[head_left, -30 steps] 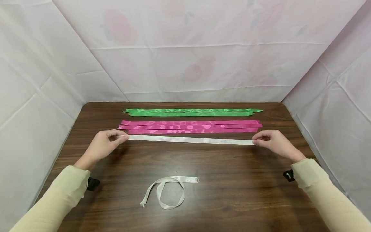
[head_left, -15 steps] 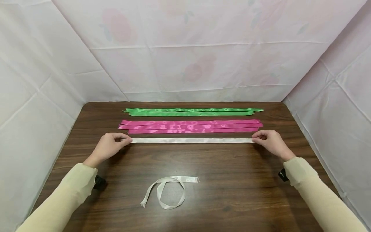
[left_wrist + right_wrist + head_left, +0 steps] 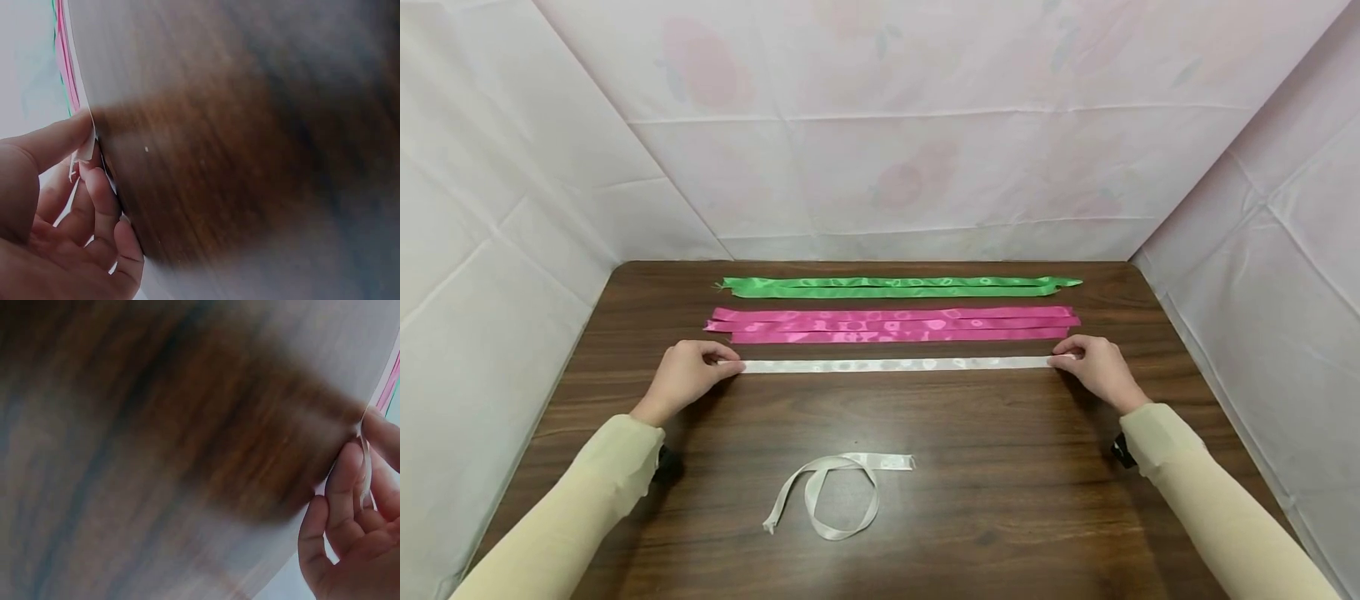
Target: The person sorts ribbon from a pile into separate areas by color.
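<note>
A white satin ribbon (image 3: 895,365) stretches straight from side to side, just in front of the pink ribbons (image 3: 895,326). My left hand (image 3: 688,375) pinches its left end between thumb and fingers; in the left wrist view a frayed tip of the white ribbon (image 3: 87,149) pokes out past the thumb. At the other end my right hand (image 3: 1101,371) pinches the ribbon the same way, and a short tail (image 3: 366,478) hangs inside the fingers in the right wrist view. Both hands are low, with fingertips close to the wooden table.
Green ribbons (image 3: 895,292) lie flat in a row near the table's back edge, behind the pink ones. A second white ribbon (image 3: 842,533) lies loosely looped at the front middle of the brown table (image 3: 1000,517). Pale cloth walls (image 3: 880,183) enclose the back and sides.
The white ribbon has gone from slightly slanted to nearly level and lies lower toward the table. My left hand has shifted a little right and down; my right hand has moved slightly left.
</note>
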The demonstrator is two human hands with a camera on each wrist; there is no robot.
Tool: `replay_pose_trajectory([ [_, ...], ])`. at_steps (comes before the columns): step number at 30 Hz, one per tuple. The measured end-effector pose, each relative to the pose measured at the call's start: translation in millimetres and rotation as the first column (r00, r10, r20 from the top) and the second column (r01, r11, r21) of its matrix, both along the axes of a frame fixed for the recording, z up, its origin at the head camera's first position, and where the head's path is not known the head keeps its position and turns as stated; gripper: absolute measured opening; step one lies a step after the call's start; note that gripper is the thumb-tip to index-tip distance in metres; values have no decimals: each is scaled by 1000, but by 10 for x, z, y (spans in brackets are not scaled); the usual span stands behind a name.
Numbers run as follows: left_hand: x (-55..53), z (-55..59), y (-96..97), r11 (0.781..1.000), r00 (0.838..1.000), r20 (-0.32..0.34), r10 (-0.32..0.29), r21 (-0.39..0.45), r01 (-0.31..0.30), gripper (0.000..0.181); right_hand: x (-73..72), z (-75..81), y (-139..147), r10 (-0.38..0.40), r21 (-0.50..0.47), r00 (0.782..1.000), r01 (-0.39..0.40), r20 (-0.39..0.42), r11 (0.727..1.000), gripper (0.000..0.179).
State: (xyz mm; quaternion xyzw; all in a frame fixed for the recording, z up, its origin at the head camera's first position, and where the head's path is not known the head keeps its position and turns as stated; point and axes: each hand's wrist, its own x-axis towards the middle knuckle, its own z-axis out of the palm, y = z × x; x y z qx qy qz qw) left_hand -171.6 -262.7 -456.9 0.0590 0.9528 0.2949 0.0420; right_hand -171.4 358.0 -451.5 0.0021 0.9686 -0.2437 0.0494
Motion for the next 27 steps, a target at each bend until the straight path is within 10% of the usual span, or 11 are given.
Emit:
replay_pose_trajectory([
  [27, 8, -6, -17, 999, 999, 9, 51, 0, -51, 32, 40, 53, 24, -109, 57, 991, 105, 75, 993, 59],
])
